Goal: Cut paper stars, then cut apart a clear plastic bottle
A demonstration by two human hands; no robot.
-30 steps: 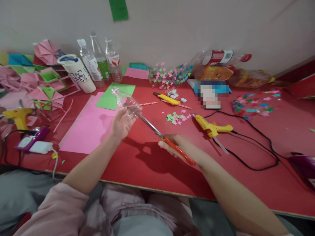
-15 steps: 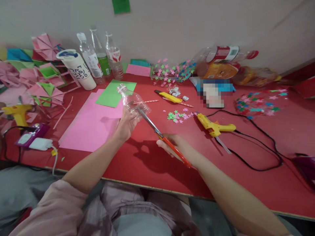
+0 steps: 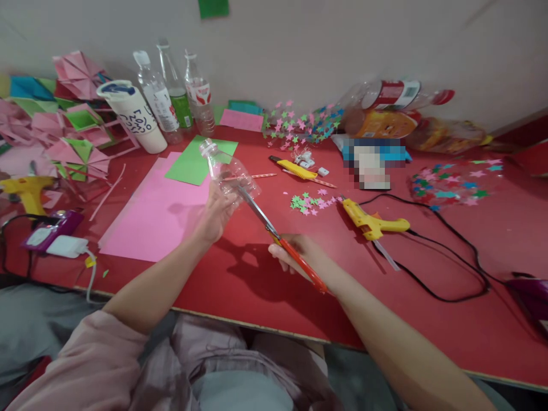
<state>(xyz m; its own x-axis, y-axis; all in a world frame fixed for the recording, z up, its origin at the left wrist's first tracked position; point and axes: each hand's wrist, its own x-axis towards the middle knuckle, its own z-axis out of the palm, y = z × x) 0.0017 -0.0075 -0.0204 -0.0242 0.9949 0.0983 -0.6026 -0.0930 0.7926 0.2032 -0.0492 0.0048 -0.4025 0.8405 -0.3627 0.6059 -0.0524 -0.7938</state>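
My left hand [image 3: 218, 208] is closed around the cut top part of a clear plastic bottle [image 3: 226, 168], its neck tilted up and away to the left. In my right hand [image 3: 295, 254] is a pair of scissors [image 3: 302, 265] with red handles, my fingers wrapped round them. The scissor blades reach the bottle's cut lower edge, close to my left fingers. Whether the blade tips are inside the plastic or beside it I cannot tell. Below the bottle lie pink paper sheets [image 3: 148, 222] and a green sheet [image 3: 188, 171].
A yellow glue gun [image 3: 374, 220] with a black cord lies to the right. A yellow utility knife [image 3: 295, 168] and small paper stars [image 3: 306, 202] are ahead. Bottles [image 3: 199, 100] and a white tumbler [image 3: 137, 117] stand behind. Another glue gun [image 3: 28, 191] is at left.
Both hands, the bottle piece and the scissors have shifted slightly left. The grip of each hand looks the same.
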